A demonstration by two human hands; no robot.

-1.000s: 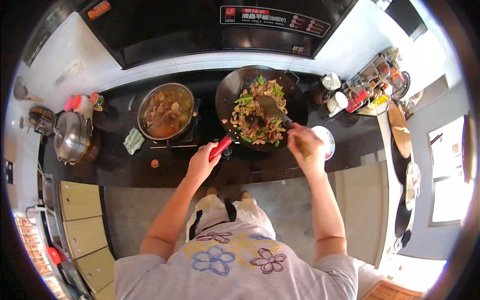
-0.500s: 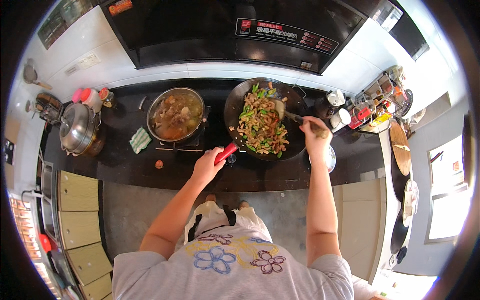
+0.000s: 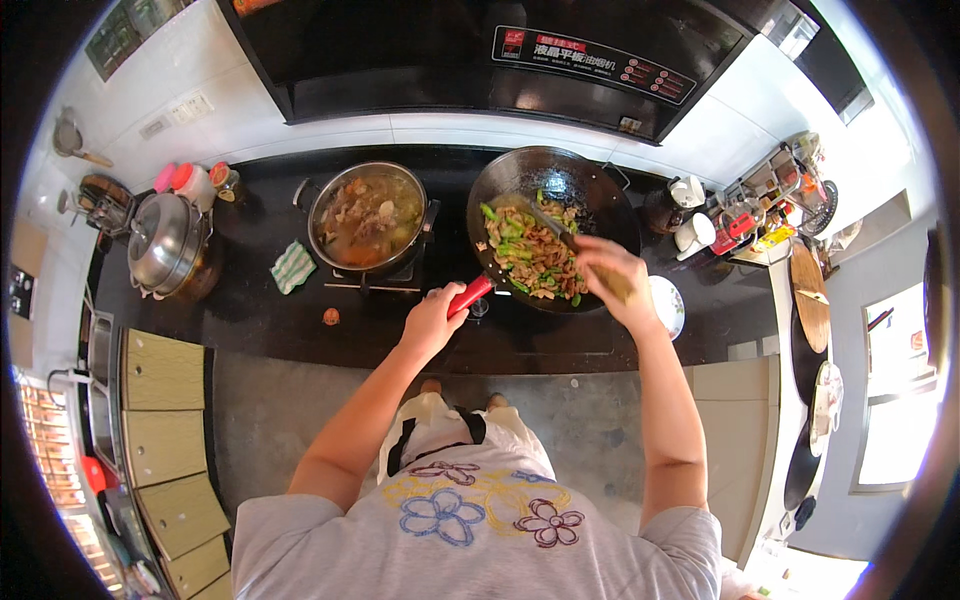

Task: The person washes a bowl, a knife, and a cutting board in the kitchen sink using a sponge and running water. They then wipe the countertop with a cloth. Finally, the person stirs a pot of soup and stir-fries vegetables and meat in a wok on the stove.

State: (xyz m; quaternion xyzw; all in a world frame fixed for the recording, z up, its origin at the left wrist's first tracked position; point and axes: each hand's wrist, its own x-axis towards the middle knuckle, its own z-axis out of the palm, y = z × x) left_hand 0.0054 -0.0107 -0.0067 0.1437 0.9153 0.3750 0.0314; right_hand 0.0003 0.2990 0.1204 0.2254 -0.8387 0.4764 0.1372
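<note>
My left hand (image 3: pixel 432 322) is closed round the red handle of a dark wok (image 3: pixel 600 200) on the right side of the stove. My right hand (image 3: pixel 618 285) grips the wooden handle of a spatula (image 3: pixel 556 228), its blade end down among the food in the wok. Sliced meat and green pepper pieces (image 3: pixel 535 255) lie heaped toward the near left part of the wok. Bare dark metal shows at the wok's far side. Food partly hides the blade.
Left of the wok, a steel pot (image 3: pixel 313 215) holds soup with chunks. A folded striped cloth (image 3: pixel 293 267) and a lidded steamer pot (image 3: pixel 165 240) are farther left. By my right wrist lies a white plate (image 3: pixel 667 306). White mugs (image 3: pixel 694 235) and a condiment rack (image 3: pixel 770 215) stand at right.
My right hand has come nearer and lower over the wok with the spatula. The food has been pushed toward the near side, baring the far side. My left hand keeps hold of the handle.
</note>
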